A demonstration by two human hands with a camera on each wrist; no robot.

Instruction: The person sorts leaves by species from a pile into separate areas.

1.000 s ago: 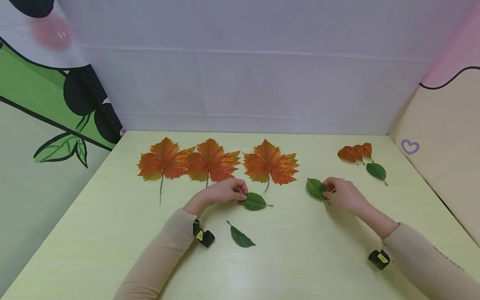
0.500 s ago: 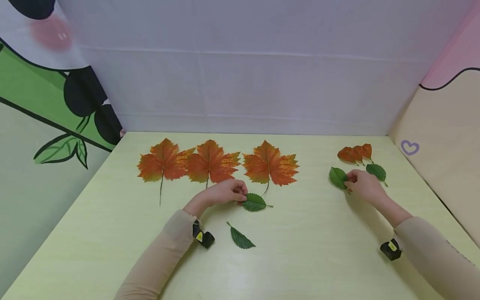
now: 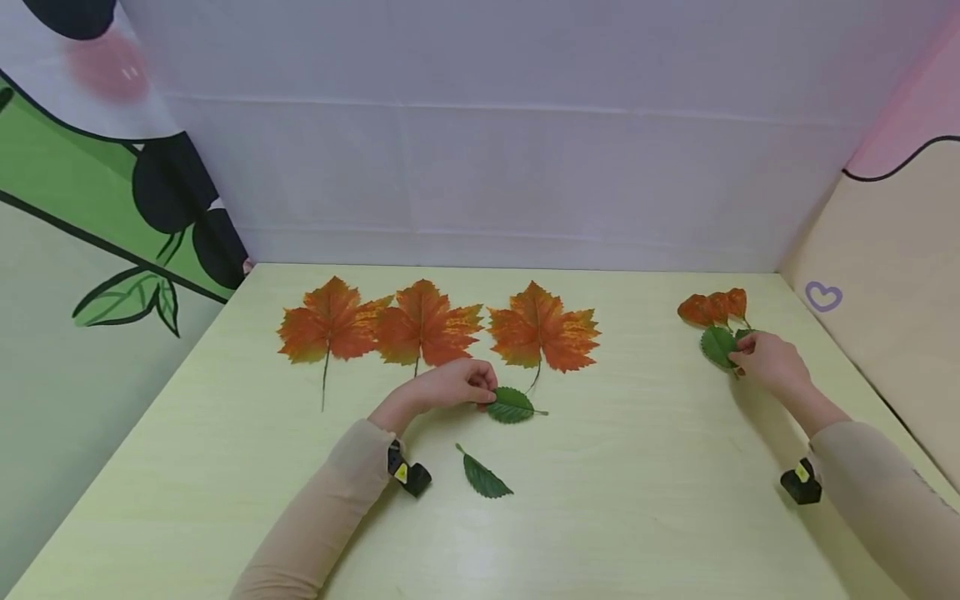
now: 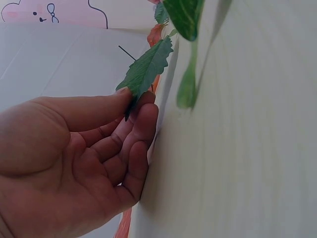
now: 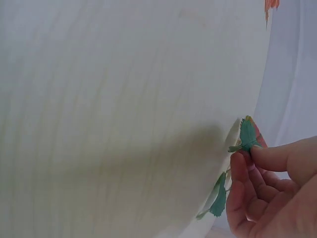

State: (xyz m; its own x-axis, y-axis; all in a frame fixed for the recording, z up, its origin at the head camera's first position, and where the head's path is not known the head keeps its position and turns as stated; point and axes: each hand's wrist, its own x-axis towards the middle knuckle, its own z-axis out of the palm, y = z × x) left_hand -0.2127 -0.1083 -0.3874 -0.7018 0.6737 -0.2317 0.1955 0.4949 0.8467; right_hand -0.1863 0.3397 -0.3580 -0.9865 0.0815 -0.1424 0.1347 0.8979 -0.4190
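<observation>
My left hand (image 3: 453, 383) pinches a green leaf (image 3: 513, 406) at its tip between thumb and fingers, its stem pointing right; the left wrist view shows the thumb on top of this leaf (image 4: 146, 68). At the right, my right hand (image 3: 772, 364) pinches another green leaf (image 3: 717, 346) by its edge, just in front of a group of small orange leaves (image 3: 696, 310). Part of a further green leaf, mostly hidden behind the right hand in the head view, shows below the fingers in the right wrist view as a toothed leaf (image 5: 218, 197).
Three large orange maple leaves (image 3: 542, 327) lie in a row along the back of the pale wooden table (image 3: 600, 517). One loose green leaf (image 3: 486, 477) lies in front of my left hand. A white cloth (image 3: 525, 175) stands behind the table, with printed panels on both sides.
My right hand has carried its green leaf to the right and slightly back, up to the small orange leaves. The left hand has stayed in place with its leaf.
</observation>
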